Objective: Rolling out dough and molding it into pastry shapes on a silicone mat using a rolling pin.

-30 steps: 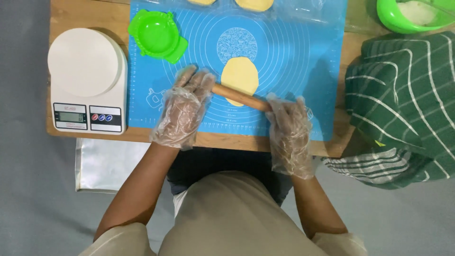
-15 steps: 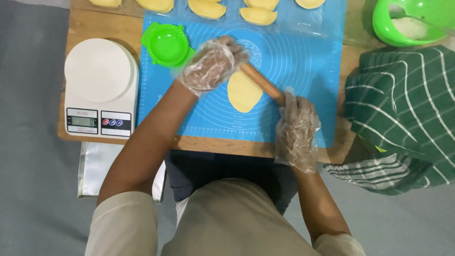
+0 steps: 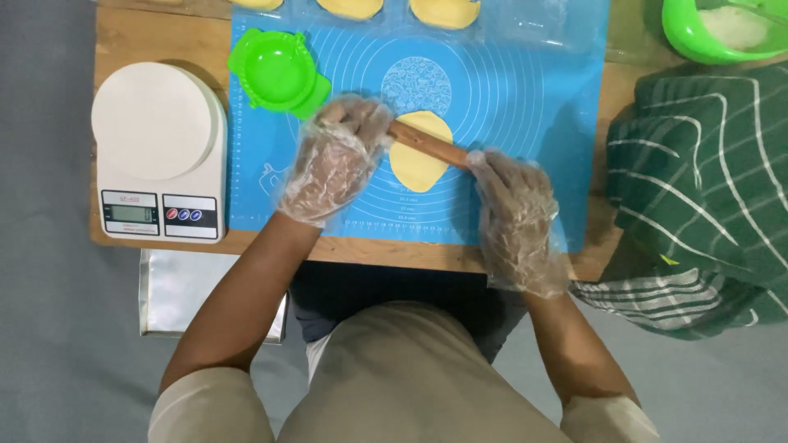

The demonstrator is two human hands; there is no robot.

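I see a pale yellow dough oval, rolled flat and smooth, lying on the blue silicone baking mat between my two hands. A wooden rolling pin lies slantwise across the dough, touching it, its far end toward my left hand and its near end toward my right.

My left hand, in a loose clear plastic glove, lies flat with fingers spread over the left end of the pin, pressing down on it rather than wrapped around it. My right hand, gloved the same way, rests palm down on the right end of the pin, fingers extended; I cannot tell whether they curl under it.

Just beyond my left hand sits a round green dumpling press, lying open on the mat. Further left of that hand is a white kitchen scale on the wooden table. More yellow dough pieces line the mat's far edge, beyond both hands.
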